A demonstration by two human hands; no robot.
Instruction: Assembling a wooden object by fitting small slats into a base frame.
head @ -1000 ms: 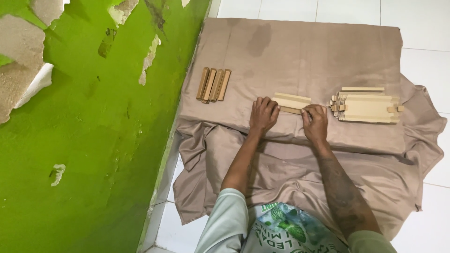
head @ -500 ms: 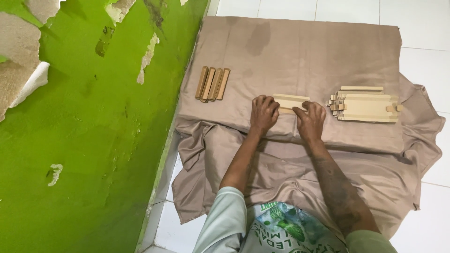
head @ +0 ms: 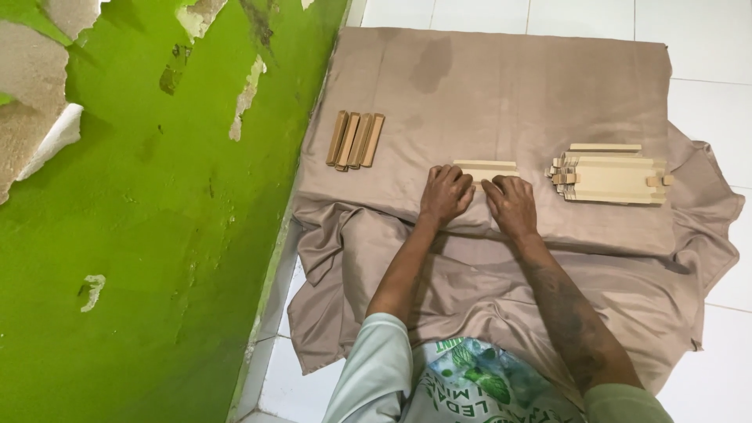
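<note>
Wooden slats (head: 486, 168) lie flat on the tan cloth (head: 501, 86), a short pale stack partly covered by both hands. The right hand (head: 513, 205) has slid leftward since a moment ago, so it now sits close beside the left hand (head: 446, 193) — both palms down with fingers loosely curled on the stack's near edge; whether either truly grips it I cannot tell. Right of the slats rests a bigger wooden bundle (head: 611, 174); left of them, four darker sticks (head: 355, 140) near the green wall (head: 157, 219) — nothing blocks the hands.
</note>
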